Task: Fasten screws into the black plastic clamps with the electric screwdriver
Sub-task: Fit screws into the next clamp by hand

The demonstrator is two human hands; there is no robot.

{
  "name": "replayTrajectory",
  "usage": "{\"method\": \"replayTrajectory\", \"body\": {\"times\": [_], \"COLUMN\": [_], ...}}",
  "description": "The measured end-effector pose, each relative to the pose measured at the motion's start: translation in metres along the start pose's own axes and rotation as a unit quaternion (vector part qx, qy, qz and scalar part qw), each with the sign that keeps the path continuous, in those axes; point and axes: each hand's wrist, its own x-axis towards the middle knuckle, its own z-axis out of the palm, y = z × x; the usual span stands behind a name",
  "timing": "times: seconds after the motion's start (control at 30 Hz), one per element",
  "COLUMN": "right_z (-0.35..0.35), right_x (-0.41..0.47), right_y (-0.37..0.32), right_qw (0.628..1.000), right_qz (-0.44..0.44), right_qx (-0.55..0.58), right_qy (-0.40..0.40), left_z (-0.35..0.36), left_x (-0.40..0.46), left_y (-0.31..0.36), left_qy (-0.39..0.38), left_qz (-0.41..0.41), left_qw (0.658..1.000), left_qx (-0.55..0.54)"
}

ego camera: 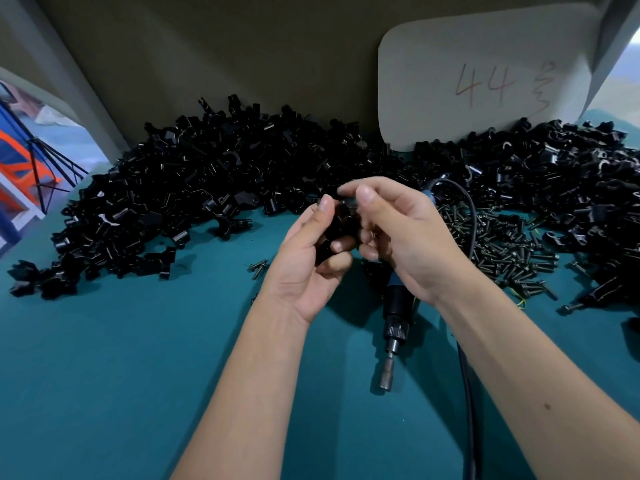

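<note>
My left hand (pixel 311 258) grips a black plastic clamp (pixel 341 225) above the middle of the green table (pixel 138 358). My right hand (pixel 398 233) meets it from the right, thumb and forefinger pinching at the top of the clamp; a screw between them cannot be made out. The electric screwdriver (pixel 393 327) lies on the table under my right wrist, its bit pointing toward me, and its black cable (pixel 467 393) runs along the right. Neither hand touches it.
A big heap of black clamps (pixel 194 188) fills the back left, another heap of clamps (pixel 571 174) the back right. Several dark screws (pixel 502 244) lie scattered right of my hands, two loose screws (pixel 258 266) to the left. A white card marked 44 (pixel 481 81) leans against the back wall.
</note>
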Motion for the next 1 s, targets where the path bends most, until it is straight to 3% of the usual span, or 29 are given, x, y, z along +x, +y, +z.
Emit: {"method": "replayTrajectory", "body": {"times": [0.23, 0.33, 0.43, 0.63, 0.83, 1.0], "right_z": [0.004, 0.004, 0.001, -0.010, -0.013, -0.008], "right_x": [0.001, 0.003, 0.004, 0.005, 0.004, 0.005], "right_y": [0.000, -0.001, 0.002, -0.002, -0.003, 0.003], "right_qw": [0.996, 0.989, 0.985, 0.963, 0.902, 0.891], "right_qz": [-0.002, -0.055, -0.079, -0.095, -0.133, -0.137], "right_qx": [-0.051, -0.124, -0.146, -0.249, -0.410, -0.430], "right_qy": [0.074, 0.058, 0.044, 0.031, 0.010, 0.046], "left_z": [-0.001, -0.004, -0.006, -0.008, -0.006, -0.005], "left_x": [0.002, 0.008, 0.008, 0.002, 0.002, 0.003], "left_y": [-0.003, -0.006, -0.007, -0.001, -0.003, -0.003], "left_qy": [0.010, 0.089, 0.089, 0.034, 0.003, -0.019], "left_qz": [0.028, 0.132, 0.187, 0.150, 0.153, 0.152], "left_qw": [0.999, 0.973, 0.940, 0.958, 0.950, 0.945], "left_qx": [0.028, 0.165, 0.272, 0.243, 0.273, 0.291]}}
